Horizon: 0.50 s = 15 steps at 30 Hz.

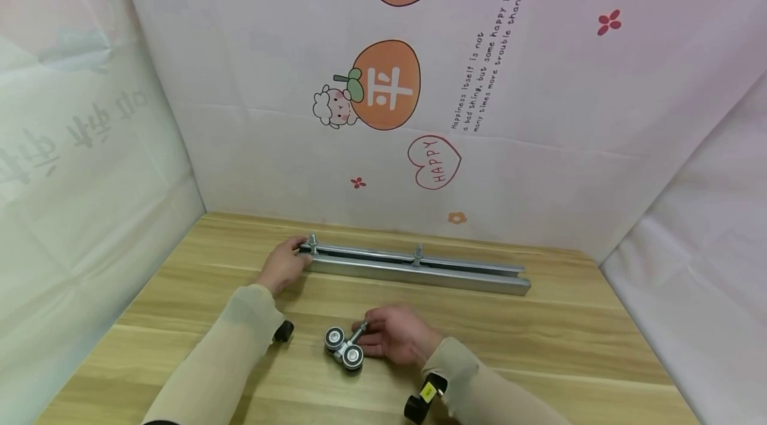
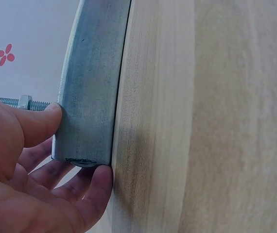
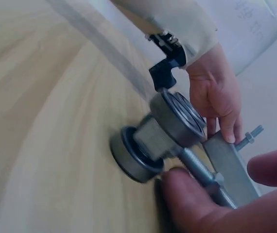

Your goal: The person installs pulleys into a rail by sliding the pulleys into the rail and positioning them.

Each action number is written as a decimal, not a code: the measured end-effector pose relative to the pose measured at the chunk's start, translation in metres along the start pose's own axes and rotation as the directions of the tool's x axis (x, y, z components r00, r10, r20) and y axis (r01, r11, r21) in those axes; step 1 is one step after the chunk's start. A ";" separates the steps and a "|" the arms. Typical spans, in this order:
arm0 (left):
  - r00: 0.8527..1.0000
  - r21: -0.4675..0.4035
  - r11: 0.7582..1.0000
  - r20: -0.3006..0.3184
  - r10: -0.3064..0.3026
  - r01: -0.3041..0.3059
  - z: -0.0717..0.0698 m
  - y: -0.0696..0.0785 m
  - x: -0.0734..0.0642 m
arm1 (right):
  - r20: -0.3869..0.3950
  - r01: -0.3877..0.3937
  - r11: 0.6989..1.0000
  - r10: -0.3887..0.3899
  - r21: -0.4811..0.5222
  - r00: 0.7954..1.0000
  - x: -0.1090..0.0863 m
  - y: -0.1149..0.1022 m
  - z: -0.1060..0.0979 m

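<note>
At the back of the table lies a silver metal channel rail (image 1: 419, 272) with a slot along its top. My left hand (image 1: 284, 266) grips its left end; in the left wrist view the thumb presses one side and fingers curl at the end (image 2: 82, 136). A threaded bolt with a nut (image 2: 25, 102) stands out beside that thumb. In the middle front is a roller trolley (image 1: 344, 349) with black-rimmed wheels and a threaded bolt. My right hand (image 1: 401, 335) holds it by the bolt, fingers curled under the bolt and thumb raised above it in the right wrist view.
A second bolt (image 1: 418, 254) rises from the rail's slot near its middle. Behind the wood-grain table (image 1: 569, 332) hangs a printed white cloth (image 1: 269, 112), with pale cloth on both sides. Black camera mounts (image 1: 427, 398) sit on the wrists.
</note>
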<state>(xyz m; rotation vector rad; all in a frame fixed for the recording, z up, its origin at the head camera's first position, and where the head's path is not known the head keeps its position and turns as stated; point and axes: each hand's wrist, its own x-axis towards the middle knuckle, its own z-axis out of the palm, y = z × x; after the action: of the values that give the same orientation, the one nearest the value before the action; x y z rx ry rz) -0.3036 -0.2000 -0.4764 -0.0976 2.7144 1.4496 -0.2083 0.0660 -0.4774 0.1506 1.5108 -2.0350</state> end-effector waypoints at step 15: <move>1.000 -0.003 1.000 -0.001 0.005 -0.005 -0.001 -0.001 0.001 | 0.018 0.027 1.000 -0.026 -0.007 0.999 0.002 0.010 0.001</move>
<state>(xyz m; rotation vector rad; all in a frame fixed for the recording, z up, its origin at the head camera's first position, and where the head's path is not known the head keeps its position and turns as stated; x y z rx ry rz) -0.3042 -0.2011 -0.4772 -0.0924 2.7147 1.4559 -0.2047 0.0623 -0.4863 0.1097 1.5162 -2.0463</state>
